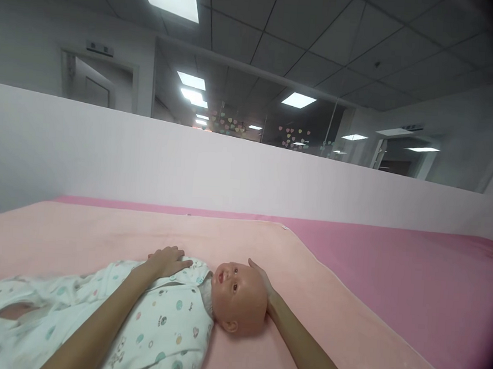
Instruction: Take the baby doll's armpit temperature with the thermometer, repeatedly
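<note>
The doll [239, 301] lies face up on the peach blanket [325, 323], its head toward the right and its legs toward the left near corner. Its suit [167, 319] is white with pastel dots and small figures, and an opening at the left shows part of the body.

The left hand [167, 262] rests across the doll's far upper side, on the suit — fingers bent over, thumb stretched toward the collar; whether they grip the cloth or the arm I cannot tell. The right hand [263, 278] is cupped against the crown of the head, touching it; most fingers are hidden behind it, so I cannot tell if they grasp.

Under the blanket, a pink mat [411, 278] shows at the far edge and right. Beyond stands a white wall [230, 172] — windows [243, 101] above it.
</note>
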A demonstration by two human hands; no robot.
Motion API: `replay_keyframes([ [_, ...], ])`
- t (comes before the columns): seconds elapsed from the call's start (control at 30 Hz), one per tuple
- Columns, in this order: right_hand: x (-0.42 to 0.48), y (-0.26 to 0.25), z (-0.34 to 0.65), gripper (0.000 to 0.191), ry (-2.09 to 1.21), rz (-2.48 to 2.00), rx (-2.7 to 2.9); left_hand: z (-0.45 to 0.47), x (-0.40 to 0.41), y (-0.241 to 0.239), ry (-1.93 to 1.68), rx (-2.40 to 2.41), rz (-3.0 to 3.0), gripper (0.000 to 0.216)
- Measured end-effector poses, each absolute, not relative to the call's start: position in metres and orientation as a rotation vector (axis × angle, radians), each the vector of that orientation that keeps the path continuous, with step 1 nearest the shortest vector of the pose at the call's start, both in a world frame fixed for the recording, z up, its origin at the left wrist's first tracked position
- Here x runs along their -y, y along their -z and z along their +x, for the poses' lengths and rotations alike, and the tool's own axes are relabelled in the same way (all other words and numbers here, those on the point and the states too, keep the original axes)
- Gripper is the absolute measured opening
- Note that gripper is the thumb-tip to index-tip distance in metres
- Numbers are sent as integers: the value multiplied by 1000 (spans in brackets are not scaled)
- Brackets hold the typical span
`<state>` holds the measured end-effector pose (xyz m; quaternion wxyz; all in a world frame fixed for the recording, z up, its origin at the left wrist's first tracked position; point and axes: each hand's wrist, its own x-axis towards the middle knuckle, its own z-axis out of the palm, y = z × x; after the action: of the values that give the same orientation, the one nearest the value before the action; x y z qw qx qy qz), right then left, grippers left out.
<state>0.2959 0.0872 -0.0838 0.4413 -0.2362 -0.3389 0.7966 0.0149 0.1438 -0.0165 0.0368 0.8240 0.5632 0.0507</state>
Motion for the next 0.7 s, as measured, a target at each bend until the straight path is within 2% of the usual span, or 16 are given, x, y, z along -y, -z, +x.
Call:
replay_keyframes([
  [0.23, -87, 89, 302, 61, -2020, -640, 873, 16, -140, 16, -204, -1750, 2506, 56],
  [0.43, -88, 81, 299, 56, -1857, -612, 901, 14, -141, 16, -216, -1734, 2480, 57],
  [0.7, -86, 87, 302, 61, -2040, -637, 858, 14, -143, 17, -191, -1742, 2500, 58],
])
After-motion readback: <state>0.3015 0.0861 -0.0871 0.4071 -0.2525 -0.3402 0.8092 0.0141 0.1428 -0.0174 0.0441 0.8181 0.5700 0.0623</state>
